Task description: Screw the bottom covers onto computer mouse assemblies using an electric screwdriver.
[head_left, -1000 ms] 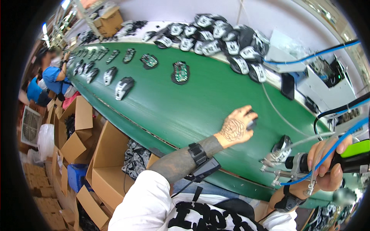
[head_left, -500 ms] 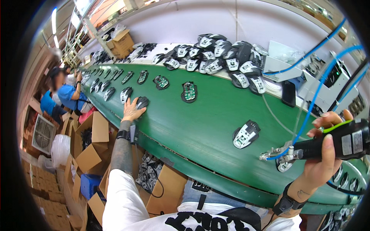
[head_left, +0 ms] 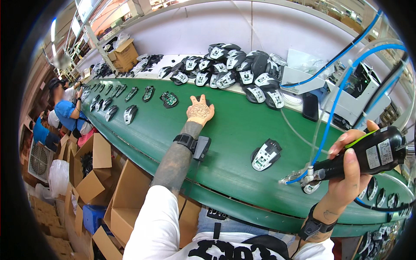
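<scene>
My left hand reaches across the green belt, its fingers curled over a dark mouse part. Most of that part is hidden under the hand. In my right hand is a black power screwdriver with a metal tip fitting and a blue air hose. The tool lies sideways, its tip end pointing left above the belt. Just below the fitting a white-and-black mouse shell is partly covered. Between my hands another mouse shell lies alone, and to the left sits a mouse base with a green circuit board.
Mouse shells and bases line the belt leftward. A pile of shells stands behind it, near a phone and a white machine. Cardboard boxes stand front left; a person in blue works farther along.
My left hand has moved right, from a dark mouse shell to where a circuit-board base lay. That shell has left its place. The view has shifted; my right hand still holds the screwdriver.
</scene>
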{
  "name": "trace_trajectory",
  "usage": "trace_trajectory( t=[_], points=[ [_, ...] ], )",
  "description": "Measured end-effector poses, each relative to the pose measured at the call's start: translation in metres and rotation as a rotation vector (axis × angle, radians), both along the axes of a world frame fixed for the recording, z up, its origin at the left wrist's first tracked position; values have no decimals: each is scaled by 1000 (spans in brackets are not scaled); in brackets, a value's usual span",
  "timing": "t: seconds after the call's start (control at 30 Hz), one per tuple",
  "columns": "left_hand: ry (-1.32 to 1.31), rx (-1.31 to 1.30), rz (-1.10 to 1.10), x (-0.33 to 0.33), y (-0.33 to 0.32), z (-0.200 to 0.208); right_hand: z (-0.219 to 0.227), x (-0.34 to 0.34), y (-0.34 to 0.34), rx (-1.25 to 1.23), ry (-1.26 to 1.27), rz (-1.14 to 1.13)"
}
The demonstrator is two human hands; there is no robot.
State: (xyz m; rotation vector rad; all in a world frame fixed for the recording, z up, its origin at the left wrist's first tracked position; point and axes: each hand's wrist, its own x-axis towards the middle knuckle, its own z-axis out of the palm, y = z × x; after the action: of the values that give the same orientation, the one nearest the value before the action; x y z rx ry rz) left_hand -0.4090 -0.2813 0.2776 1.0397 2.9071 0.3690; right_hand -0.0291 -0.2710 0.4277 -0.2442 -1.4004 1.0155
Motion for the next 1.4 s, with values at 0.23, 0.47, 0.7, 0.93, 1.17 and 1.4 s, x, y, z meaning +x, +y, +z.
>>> trace_trajectory(
  t=[0.23, 0.47, 0.7, 0.93, 1.17, 1.4],
  points=[
    [34, 105, -123, -25, 6, -32, 9, 3, -8, -54, -19, -11],
    [76, 83, -128, -21, 8, -38, 9, 7, -2, -139, -194, -41],
    [-832, 481, -413, 80, 5, 12, 4, 0, 4, -311, -344, 26],
    [-2190, 1157, -272, 174, -7, 14, -23, -8, 29, 39, 106, 64],
    [-2298, 958, -382, 199, -17, -1, -20, -3, 31, 52, 242, -77],
    [-2323, 894, -471, 204, -21, 0, -18, -10, 23, -2, 295, -80]
  ],
)
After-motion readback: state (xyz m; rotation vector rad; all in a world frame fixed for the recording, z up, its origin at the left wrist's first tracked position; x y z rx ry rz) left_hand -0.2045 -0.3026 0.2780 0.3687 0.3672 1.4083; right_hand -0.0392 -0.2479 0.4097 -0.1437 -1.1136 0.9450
